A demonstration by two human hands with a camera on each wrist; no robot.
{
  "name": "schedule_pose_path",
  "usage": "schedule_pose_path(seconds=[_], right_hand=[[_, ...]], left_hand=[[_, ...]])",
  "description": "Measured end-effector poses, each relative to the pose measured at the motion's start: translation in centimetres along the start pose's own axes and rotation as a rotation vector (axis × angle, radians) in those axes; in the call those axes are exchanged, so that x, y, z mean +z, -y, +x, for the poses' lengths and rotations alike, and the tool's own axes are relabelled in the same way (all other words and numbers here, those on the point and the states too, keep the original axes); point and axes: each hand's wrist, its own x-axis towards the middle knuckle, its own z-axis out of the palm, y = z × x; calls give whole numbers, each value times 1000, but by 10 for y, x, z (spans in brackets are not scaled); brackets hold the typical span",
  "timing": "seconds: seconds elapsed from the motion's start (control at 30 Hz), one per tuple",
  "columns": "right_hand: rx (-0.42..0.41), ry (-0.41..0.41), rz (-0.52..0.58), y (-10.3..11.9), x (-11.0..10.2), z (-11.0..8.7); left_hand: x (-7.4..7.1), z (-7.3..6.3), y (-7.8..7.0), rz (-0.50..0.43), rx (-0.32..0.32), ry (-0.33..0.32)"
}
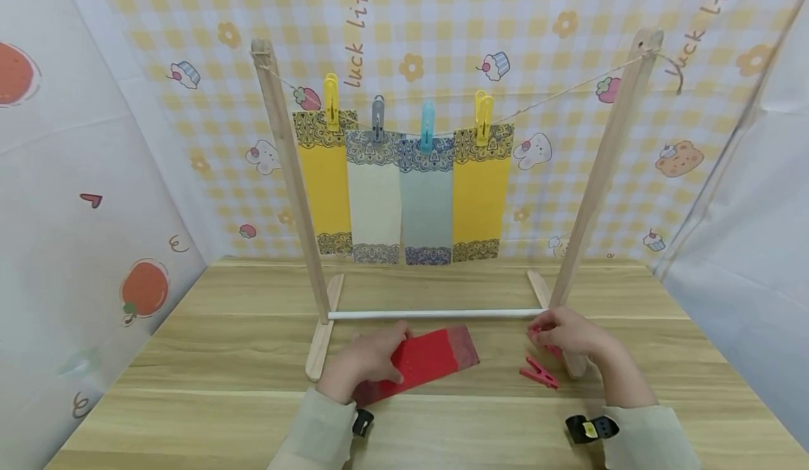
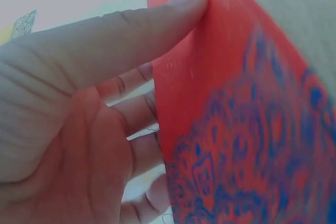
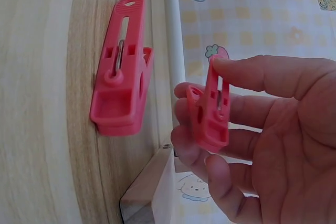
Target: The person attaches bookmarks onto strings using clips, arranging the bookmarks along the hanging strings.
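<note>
My left hand (image 1: 369, 359) grips a red card (image 1: 426, 359) by its left part, thumb (image 2: 173, 17) on the front face and the fingers behind. Blue patterned bands cross the card's ends, as the left wrist view shows (image 2: 236, 156). At the right post's foot, my right hand (image 1: 571, 333) pinches a pink clothespin (image 3: 215, 106) between thumb and fingers. A second pink clothespin (image 1: 539, 373) lies on the table just left of and nearer than that hand; it fills the left of the right wrist view.
A wooden frame with a left post (image 1: 287, 175), a right post (image 1: 607, 168) and a white bottom bar (image 1: 436, 314) stands on the table (image 1: 480, 428). From its string (image 1: 562, 93) hang several cards, including a grey-green card (image 1: 427, 210), held by yellow, grey and blue clothespins.
</note>
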Motion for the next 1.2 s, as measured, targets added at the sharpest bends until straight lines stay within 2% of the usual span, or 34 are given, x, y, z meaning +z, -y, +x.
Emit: schedule_pose_path(seconds=[0.13, 0.23, 0.5, 0.9, 1.2], right_hand=[[-12, -12, 12, 1, 0, -1], [-42, -19, -5, 2, 0, -2], [-95, -11, 17, 4, -2, -1], [-96, -24, 59, 6, -2, -1], [-116, -43, 45, 10, -3, -2]], left_hand=[[-2, 1, 2, -56, 51, 8], [-4, 1, 4, -57, 79, 6], [-8, 0, 5, -48, 107, -16], [-9, 0, 2, -44, 156, -31], [-13, 0, -1, -22, 184, -31]])
